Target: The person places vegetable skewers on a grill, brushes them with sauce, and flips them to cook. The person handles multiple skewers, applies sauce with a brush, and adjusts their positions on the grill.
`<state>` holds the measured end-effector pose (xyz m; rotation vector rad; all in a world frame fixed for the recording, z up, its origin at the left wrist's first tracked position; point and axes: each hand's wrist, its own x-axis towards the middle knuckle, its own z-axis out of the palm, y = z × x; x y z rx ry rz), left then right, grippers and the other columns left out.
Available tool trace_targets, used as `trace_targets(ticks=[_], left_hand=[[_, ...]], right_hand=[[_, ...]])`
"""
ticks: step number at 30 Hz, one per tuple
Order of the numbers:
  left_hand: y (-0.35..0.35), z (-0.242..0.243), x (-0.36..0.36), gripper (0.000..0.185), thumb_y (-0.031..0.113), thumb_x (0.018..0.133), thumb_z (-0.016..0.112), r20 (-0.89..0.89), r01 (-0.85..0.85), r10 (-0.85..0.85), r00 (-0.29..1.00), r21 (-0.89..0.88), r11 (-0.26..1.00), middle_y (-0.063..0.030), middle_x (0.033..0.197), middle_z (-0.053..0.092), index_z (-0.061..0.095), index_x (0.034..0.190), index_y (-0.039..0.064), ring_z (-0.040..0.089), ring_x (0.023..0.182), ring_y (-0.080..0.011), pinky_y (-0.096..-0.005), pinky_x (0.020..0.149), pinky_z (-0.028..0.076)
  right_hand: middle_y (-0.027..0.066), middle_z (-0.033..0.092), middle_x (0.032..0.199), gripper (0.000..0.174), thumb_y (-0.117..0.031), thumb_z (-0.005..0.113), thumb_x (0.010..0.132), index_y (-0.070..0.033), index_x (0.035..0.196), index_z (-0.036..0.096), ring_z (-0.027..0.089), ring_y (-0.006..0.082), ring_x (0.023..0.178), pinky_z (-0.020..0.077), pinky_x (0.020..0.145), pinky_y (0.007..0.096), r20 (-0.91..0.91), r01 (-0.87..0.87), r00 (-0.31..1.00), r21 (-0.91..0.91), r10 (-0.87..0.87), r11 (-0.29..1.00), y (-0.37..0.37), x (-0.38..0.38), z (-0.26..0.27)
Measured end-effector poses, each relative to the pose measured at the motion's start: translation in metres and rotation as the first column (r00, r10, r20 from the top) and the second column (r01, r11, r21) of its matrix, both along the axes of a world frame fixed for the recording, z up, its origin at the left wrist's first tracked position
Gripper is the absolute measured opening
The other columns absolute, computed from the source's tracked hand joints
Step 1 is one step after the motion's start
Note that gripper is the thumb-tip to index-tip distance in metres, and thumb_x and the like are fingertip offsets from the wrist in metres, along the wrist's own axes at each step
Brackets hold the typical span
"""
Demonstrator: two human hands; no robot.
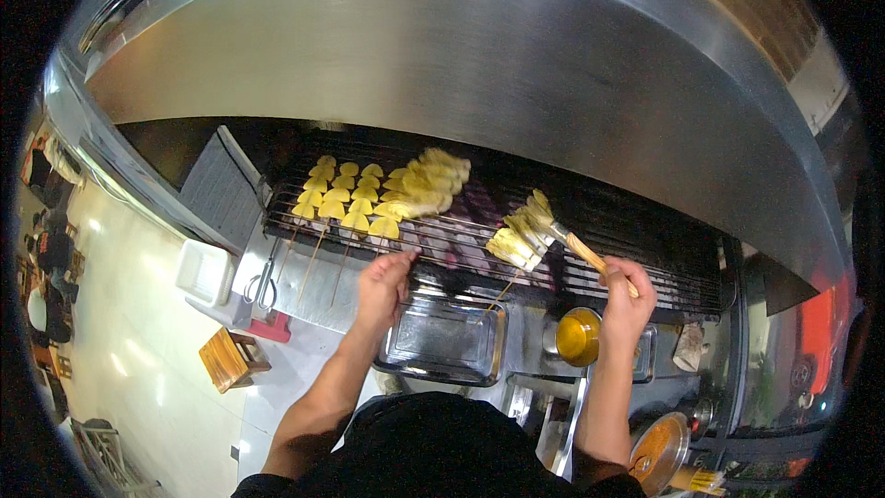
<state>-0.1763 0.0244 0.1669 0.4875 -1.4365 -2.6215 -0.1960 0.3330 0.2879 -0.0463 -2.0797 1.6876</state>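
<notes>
My left hand (382, 285) is closed in a pinch at the grill's near edge. Just beyond its fingers is a motion-blurred bunch of skewered yellow slices (435, 181), apparently potato; the sticks within my grip are hidden. To its left, several skewers of similar slices (332, 209) lie side by side on the charcoal grill (456, 243), sticks pointing towards me. In my right hand (628, 287) is the wooden handle of a basting brush (585, 251). Its head meets another glossy bunch of skewered slices (522, 235), whose stick overhangs the front edge.
A metal tray (442, 342) and a container of yellow-orange liquid (578, 336) stand before the grill. Scissors (261, 285) and a white plastic basket (206, 272) are left, above a wooden stool (227, 360). A steel hood (415, 48) curves over the back. A seasoning bowl (660, 444) sits lower right.
</notes>
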Motion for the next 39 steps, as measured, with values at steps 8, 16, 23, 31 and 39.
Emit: trace_targets(ticks=[8, 16, 23, 31, 39], left_hand=[[0.019, -0.041, 0.032, 0.015, 0.012, 0.091, 0.06, 0.12, 0.097, -0.104, 0.987, 0.064, 0.993, 0.0054, 0.057, 0.047, 0.065, 0.098, 0.0, 0.033, 0.044, -0.0034, -0.0206, 0.04, 0.024], [0.015, -0.052, 0.034, 0.013, 0.014, 0.09, 0.061, 0.147, 0.182, -0.187, 0.971, 0.051, 0.982, 0.0059, 0.056, 0.043, 0.065, 0.089, 0.001, 0.033, 0.044, -0.0046, -0.0218, 0.041, 0.024], [0.006, -0.049, 0.03, 0.014, 0.015, 0.088, 0.064, 0.168, 0.16, -0.153, 0.974, -0.029, 0.987, 0.0049, 0.056, 0.044, 0.065, 0.083, 0.001, 0.033, 0.045, -0.005, -0.0224, 0.042, 0.025], [0.007, -0.048, 0.03, 0.017, 0.019, 0.088, 0.064, 0.185, 0.185, -0.18, 0.966, -0.01, 0.983, 0.0034, 0.059, 0.047, 0.065, 0.086, 0.002, 0.04, 0.049, -0.0062, -0.0238, 0.045, 0.028], [0.023, -0.061, 0.084, 0.054, 0.04, 0.093, 0.054, 0.205, 0.648, -0.67, 0.713, 0.171, 0.742, -0.0081, 0.115, 0.061, 0.048, 0.13, 0.002, 0.054, 0.094, -0.0157, -0.0287, 0.075, 0.044]], right_hand=[[0.0092, 0.061, 0.076, 0.011, -0.003, 0.065, 0.075, -0.003, 0.085, 0.069, 0.054, 0.0208, 0.082, 0.0435, 0.076, 0.0303, -0.062, -0.126, 0.984, 0.41, 0.166, 0.903, -0.017, -0.03, -0.014], [0.0139, 0.066, 0.087, 0.019, -0.02, 0.064, 0.077, -0.006, 0.088, 0.07, 0.06, 0.032, 0.086, 0.0486, 0.076, 0.0367, 0.096, -0.262, 0.951, 0.756, 0.293, 0.6, -0.075, -0.093, -0.027], [0.0091, 0.065, 0.074, 0.011, -0.018, 0.066, 0.071, -0.008, 0.077, 0.069, 0.064, 0.0288, 0.074, 0.0487, 0.067, 0.0384, 0.032, -0.356, 0.87, 0.732, 0.492, 0.581, -0.102, -0.063, -0.009], [0.0022, 0.063, 0.075, 0.007, -0.016, 0.068, 0.069, -0.01, 0.073, 0.068, 0.055, 0.0233, 0.087, 0.0369, 0.078, 0.0386, -0.033, -0.261, 0.87, 0.816, 0.492, 0.516, -0.091, -0.041, -0.025], [0.0183, 0.067, 0.087, 0.028, -0.026, 0.059, 0.083, -0.002, 0.095, 0.067, 0.066, 0.0303, 0.079, 0.0508, 0.071, 0.0363, 0.159, -0.17, 0.984, 0.668, 0.084, 0.725, -0.012, -0.095, 0.008]])
